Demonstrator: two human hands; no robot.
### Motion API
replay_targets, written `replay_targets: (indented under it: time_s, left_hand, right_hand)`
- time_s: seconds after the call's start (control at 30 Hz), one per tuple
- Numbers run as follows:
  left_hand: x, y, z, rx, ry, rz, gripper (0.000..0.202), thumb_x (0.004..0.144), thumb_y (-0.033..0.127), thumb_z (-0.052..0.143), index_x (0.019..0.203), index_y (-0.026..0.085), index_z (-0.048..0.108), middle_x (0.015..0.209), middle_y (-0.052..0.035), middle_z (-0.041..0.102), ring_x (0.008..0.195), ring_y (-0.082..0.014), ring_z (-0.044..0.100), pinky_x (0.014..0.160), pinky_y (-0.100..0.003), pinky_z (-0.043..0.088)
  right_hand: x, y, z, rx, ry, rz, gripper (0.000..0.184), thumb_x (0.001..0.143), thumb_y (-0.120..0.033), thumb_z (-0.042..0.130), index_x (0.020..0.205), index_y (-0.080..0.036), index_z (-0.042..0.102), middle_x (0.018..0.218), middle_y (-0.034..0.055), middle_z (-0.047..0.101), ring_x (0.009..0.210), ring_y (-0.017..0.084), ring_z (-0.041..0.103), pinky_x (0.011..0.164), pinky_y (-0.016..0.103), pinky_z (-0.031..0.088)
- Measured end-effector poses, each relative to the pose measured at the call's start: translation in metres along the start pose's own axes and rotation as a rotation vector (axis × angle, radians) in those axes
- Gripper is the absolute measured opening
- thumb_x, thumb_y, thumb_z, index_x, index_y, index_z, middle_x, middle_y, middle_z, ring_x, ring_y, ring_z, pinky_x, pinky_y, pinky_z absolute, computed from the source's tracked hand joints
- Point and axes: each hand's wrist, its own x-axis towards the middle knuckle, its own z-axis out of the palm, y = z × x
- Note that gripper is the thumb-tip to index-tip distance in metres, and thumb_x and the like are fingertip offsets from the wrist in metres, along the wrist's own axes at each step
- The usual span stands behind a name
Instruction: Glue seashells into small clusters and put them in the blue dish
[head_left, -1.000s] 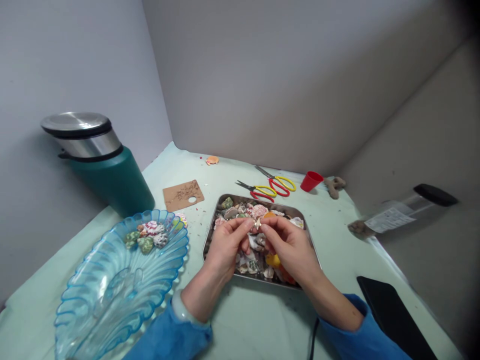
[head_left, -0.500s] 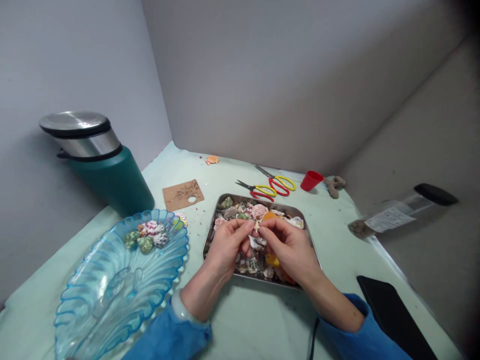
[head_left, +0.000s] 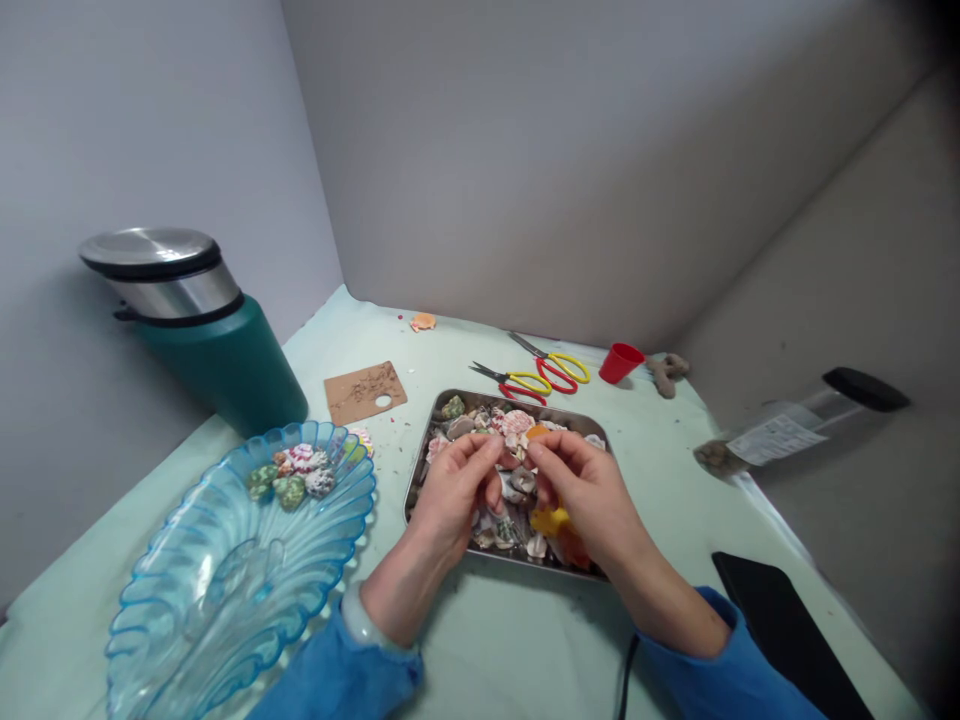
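Surface: pale green table [head_left: 480, 650], with both hands over its middle. Left of the left hand [head_left: 450, 495] sits a blue glass dish [head_left: 225, 590], a few shells at its far end. Directly under both hands lies a steel tray [head_left: 417, 470] of mixed shells. The left hand and right hand [head_left: 592, 500] meet fingertip to fingertip above the tray, both pinching one small shell piece [head_left: 516, 457] that the fingers mostly hide.

Risk, judged: the piece looks thin, so uneven pressure could snap it. A slip would drop it into the heap below, where it would be hard to find. Sharp edges may nick a fingertip.
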Motion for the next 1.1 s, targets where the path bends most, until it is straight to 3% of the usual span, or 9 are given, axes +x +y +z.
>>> replay_targets:
  time_s: [0.2,0.47,0.57,0.73,0.97,1.1]
  left_hand:
    - [0.0001,-0.0002,-0.0001,-0.005,0.036,0.006,0.039,0.063,0.036,0.085,0.085,0.012,0.062,0.069,0.0025,0.064,0.039,-0.0023,0.042,0.041,-0.018,0.037]
    - [0.0015,-0.0035,-0.0003,0.057,0.105,0.047,0.036,0.066,0.038,0.083,0.080,0.014,0.061,0.062,0.0044,0.059,0.039,-0.0029,0.041,0.041,-0.019,0.034]
    - [0.0002,-0.0033,0.0004,0.084,0.133,0.070,0.037,0.064,0.036,0.084,0.087,0.014,0.065,0.064,0.0050,0.058,0.041,-0.0039,0.042,0.041,-0.019,0.035]
    - [-0.0018,-0.0026,0.0012,0.156,0.076,0.068,0.043,0.065,0.034,0.082,0.101,0.014,0.071,0.060,0.0034,0.057,0.045,-0.0065,0.045,0.045,-0.020,0.036]
    - [0.0006,-0.0054,0.0010,0.166,0.133,0.077,0.038,0.065,0.038,0.083,0.091,0.015,0.068,0.064,0.0027,0.059,0.043,-0.0054,0.044,0.043,-0.020,0.034]
    - [0.0004,-0.0035,0.0027,0.139,0.140,0.077,0.039,0.063,0.038,0.084,0.088,0.014,0.066,0.068,0.0025,0.060,0.042,-0.0045,0.043,0.041,-0.020,0.033]
  right_hand:
    - [-0.0001,0.0003,0.0001,-0.013,0.025,-0.011,0.043,0.071,-0.059,0.073,0.071,-0.018,0.060,0.052,-0.0037,0.051,0.043,0.009,0.043,0.043,0.023,0.036]
    - [-0.0019,0.0067,-0.0019,-0.175,0.030,-0.110,0.035,0.082,-0.053,0.065,0.075,-0.019,0.061,0.053,-0.0032,0.052,0.048,0.012,0.044,0.049,0.024,0.038]
    - [-0.0020,0.0068,-0.0030,-0.244,0.034,-0.135,0.034,0.084,-0.051,0.062,0.076,-0.019,0.062,0.054,-0.0027,0.053,0.051,0.013,0.046,0.052,0.026,0.039]
    - [-0.0028,0.0054,-0.0038,-0.273,0.030,-0.152,0.032,0.086,-0.050,0.059,0.075,-0.019,0.061,0.055,-0.0026,0.053,0.053,0.014,0.047,0.053,0.026,0.039]
    - [-0.0022,0.0075,-0.0046,-0.316,0.015,-0.148,0.032,0.089,-0.048,0.057,0.075,-0.019,0.060,0.057,-0.0025,0.053,0.053,0.013,0.047,0.053,0.025,0.039]
    - [-0.0020,0.0090,-0.0052,-0.297,0.024,-0.174,0.029,0.089,-0.047,0.059,0.088,-0.019,0.064,0.069,0.0006,0.062,0.058,0.014,0.052,0.055,0.026,0.042]
